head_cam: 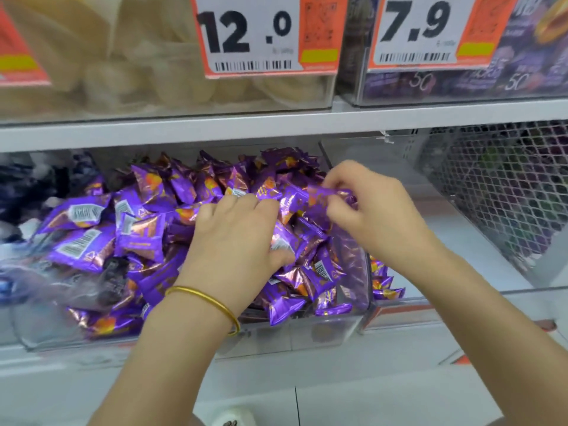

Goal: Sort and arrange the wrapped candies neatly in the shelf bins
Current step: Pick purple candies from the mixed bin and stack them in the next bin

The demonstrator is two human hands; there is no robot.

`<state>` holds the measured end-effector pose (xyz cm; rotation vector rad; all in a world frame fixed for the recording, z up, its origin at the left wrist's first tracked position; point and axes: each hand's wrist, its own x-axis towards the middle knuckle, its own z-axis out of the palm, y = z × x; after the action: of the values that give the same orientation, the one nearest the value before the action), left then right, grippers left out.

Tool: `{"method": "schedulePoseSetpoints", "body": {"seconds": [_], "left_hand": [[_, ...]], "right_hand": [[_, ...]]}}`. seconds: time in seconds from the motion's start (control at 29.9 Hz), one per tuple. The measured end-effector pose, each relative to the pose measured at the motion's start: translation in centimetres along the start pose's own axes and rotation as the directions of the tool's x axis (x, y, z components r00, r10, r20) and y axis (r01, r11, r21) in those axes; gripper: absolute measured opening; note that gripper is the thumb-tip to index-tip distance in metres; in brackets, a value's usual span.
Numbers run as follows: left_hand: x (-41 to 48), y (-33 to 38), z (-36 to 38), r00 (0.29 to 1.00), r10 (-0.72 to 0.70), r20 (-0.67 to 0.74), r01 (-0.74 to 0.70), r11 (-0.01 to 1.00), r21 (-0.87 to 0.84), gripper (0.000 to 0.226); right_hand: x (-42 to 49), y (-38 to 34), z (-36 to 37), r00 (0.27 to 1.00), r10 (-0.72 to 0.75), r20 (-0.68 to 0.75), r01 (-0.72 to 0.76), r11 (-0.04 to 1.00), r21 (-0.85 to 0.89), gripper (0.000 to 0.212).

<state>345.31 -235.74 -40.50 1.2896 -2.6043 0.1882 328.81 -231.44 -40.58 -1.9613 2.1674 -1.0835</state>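
A clear plastic shelf bin (307, 336) is heaped with several purple and gold wrapped candies (138, 222). My left hand (236, 241), a gold bangle on its wrist, lies on top of the heap with its fingers curled into the wrappers. My right hand (365, 204) is over the bin's right rear and pinches one purple candy (322, 196) between thumb and fingers. A few more purple candies (384, 284) lie outside the bin, just right of its side wall.
The clear bin to the right (461, 241) is nearly bare, with a mesh basket (507, 186) behind it. On the upper shelf stand bins of pale snacks (123, 56) and purple packets (522, 72), with price tags 12.0 (249, 32) and 7.9 (415, 23). Dark-wrapped items (24, 186) sit at the left.
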Motion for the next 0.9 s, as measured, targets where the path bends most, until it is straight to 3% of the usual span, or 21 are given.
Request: {"method": "schedulePoseSetpoints", "body": {"seconds": [0.07, 0.17, 0.3, 0.37, 0.5, 0.6, 0.67, 0.8, 0.9], "left_hand": [[0.0, -0.1, 0.1, 0.998, 0.026, -0.058, -0.032, 0.994, -0.107, 0.058], [0.0, -0.3, 0.2, 0.983, -0.009, -0.182, -0.073, 0.897, -0.436, 0.051], [0.5, 0.1, 0.7, 0.970, -0.177, -0.169, -0.001, 0.687, -0.726, 0.037], [0.6, 0.3, 0.6, 0.970, -0.192, -0.152, -0.004, 0.607, -0.795, 0.031], [0.5, 0.2, 0.3, 0.987, -0.120, -0.107, -0.020, 0.569, -0.822, 0.030], [0.4, 0.1, 0.2, 0.990, -0.096, -0.103, -0.035, 0.541, -0.840, 0.014], [0.5, 0.1, 0.3, 0.988, -0.096, -0.121, -0.049, 0.549, -0.834, 0.017], [0.6, 0.1, 0.3, 0.989, -0.117, -0.088, -0.022, 0.479, -0.878, 0.037], [0.5, 0.3, -0.3, 0.997, -0.076, -0.003, 0.015, 0.238, -0.971, 0.041]], "right_hand": [[-0.7, 0.2, -0.5, 0.995, 0.077, -0.064, -0.056, 0.957, 0.284, 0.022], [-0.9, 0.6, -0.7, 0.978, 0.207, -0.011, -0.153, 0.759, 0.633, 0.038], [-0.7, 1.5, -0.7, 0.947, 0.320, 0.030, -0.239, 0.636, 0.733, 0.033], [-0.8, 1.5, -0.7, 0.937, 0.345, 0.043, -0.253, 0.592, 0.765, 0.034], [-0.6, 1.5, -0.8, 0.922, 0.379, 0.079, -0.260, 0.457, 0.851, 0.038], [-0.3, 1.3, -0.9, 0.913, 0.379, 0.150, -0.272, 0.291, 0.917, 0.023], [-0.4, 1.2, -0.9, 0.931, 0.333, 0.152, -0.260, 0.309, 0.915, 0.016], [-0.7, 0.8, -0.8, 0.969, 0.204, 0.135, -0.205, 0.374, 0.904, 0.035], [-0.8, 0.5, -0.6, 0.976, 0.188, 0.112, -0.181, 0.405, 0.896, 0.030]]}}
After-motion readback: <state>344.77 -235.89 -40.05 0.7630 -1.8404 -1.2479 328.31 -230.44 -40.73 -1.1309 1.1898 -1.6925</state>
